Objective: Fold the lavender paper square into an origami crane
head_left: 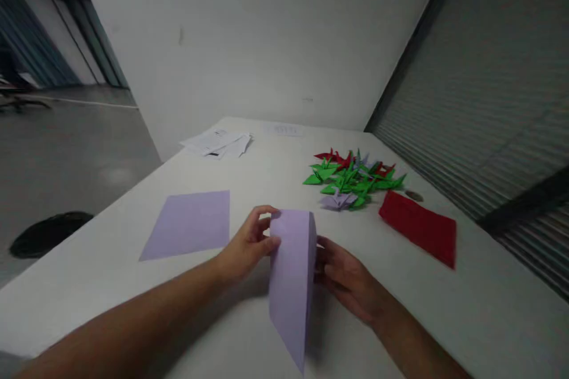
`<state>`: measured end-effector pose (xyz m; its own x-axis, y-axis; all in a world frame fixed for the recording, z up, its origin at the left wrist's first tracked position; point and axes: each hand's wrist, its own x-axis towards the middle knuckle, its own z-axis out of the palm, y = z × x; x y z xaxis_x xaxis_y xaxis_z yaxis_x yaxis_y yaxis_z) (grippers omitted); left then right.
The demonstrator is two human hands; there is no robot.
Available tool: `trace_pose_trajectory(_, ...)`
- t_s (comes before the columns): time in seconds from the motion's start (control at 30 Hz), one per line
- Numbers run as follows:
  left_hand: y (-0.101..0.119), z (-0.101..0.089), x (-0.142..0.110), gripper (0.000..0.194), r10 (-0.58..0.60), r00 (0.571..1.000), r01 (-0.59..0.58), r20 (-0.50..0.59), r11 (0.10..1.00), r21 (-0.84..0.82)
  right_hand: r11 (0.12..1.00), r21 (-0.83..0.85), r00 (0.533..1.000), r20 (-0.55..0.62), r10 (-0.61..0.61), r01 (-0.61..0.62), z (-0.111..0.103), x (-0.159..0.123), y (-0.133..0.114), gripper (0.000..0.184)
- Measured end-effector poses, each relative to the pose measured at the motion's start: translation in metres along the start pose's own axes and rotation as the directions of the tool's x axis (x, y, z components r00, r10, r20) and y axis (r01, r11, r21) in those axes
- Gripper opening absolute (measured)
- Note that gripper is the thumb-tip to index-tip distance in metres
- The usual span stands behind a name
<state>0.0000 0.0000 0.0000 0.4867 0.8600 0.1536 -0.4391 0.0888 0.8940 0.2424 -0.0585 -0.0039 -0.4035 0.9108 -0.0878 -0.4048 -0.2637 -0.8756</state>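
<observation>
A sheet of lilac origami paper (288,272), folded over, stands raised above the white table in front of me. My left hand (251,240) pinches its upper left edge, with the thumb on the near face and the fingers behind. On the other side, my right hand (344,275) is at the right edge, its fingertips partly hidden behind the paper; it appears to hold that side. Flat on the table to the left lies another lilac sheet (191,222).
Folded paper cranes in green, red and lilac (349,180) are heaped at the back right. Near them lies a red paper stack or packet (420,228) beside a small dark round object (414,196). Printed sheets (217,143) lie at the back left. A black bin (48,234) stands beyond the table's left edge.
</observation>
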Motion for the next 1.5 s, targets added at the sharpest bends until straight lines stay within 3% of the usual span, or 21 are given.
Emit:
trace_pose_trajectory(0.17, -0.001, -0.009, 0.001, 0.057, -0.038, 0.990, 0.050, -0.136, 0.995, 0.083, 0.998, -0.036, 0.993, -0.102, -0.060, 0.057, 0.000, 0.006, -0.003, 0.046)
trace_pose_trajectory(0.4, 0.006, -0.024, 0.003, 0.062, -0.085, 0.931, 0.133, -0.355, 0.985, 0.112, 0.975, -0.172, 0.940, -0.286, -0.188, 0.142, -0.010, 0.012, 0.000, 0.039)
trace_pose_trajectory(0.6, 0.010, -0.030, 0.000, 0.077, -0.180, 0.923, 0.256, -0.340, 0.947, 0.193, 0.955, -0.261, 0.921, -0.321, -0.223, 0.140, -0.019, 0.016, 0.004, 0.046)
trace_pose_trajectory(0.8, 0.012, -0.030, 0.000, 0.057, -0.148, 0.930, 0.247, -0.335, 0.929, 0.275, 0.953, -0.278, 0.897, -0.379, -0.227, 0.123, -0.021, 0.015, 0.002, 0.058)
trace_pose_trajectory(0.97, 0.013, -0.032, 0.001, 0.057, -0.114, 0.930, 0.227, -0.350, 0.926, 0.302, 0.938, -0.323, 0.897, -0.366, -0.248, 0.128, -0.021, 0.015, 0.001, 0.052)
trace_pose_trajectory(1.23, 0.016, -0.032, 0.005, 0.062, 0.032, 0.932, 0.057, -0.362, 0.971, 0.234, 0.869, -0.469, 0.841, -0.398, -0.366, 0.156, -0.020, 0.009, -0.008, 0.036)
trace_pose_trajectory(1.33, 0.025, -0.029, 0.002, 0.046, 0.161, 0.942, -0.061, -0.293, 0.944, 0.323, 0.783, -0.592, 0.785, -0.387, -0.484, 0.191, -0.018, 0.002, -0.016, 0.033)
trace_pose_trajectory(1.4, 0.033, -0.028, -0.003, 0.023, 0.317, 0.928, -0.190, -0.195, 0.853, 0.486, 0.702, -0.671, 0.733, -0.351, -0.583, 0.237, -0.015, -0.002, -0.021, 0.030)
trace_pose_trajectory(1.5, 0.045, -0.026, -0.012, 0.005, 0.510, 0.857, -0.410, 0.069, 0.595, 0.691, 0.527, -0.754, 0.687, -0.140, -0.713, 0.393, -0.013, -0.007, -0.030, 0.025)
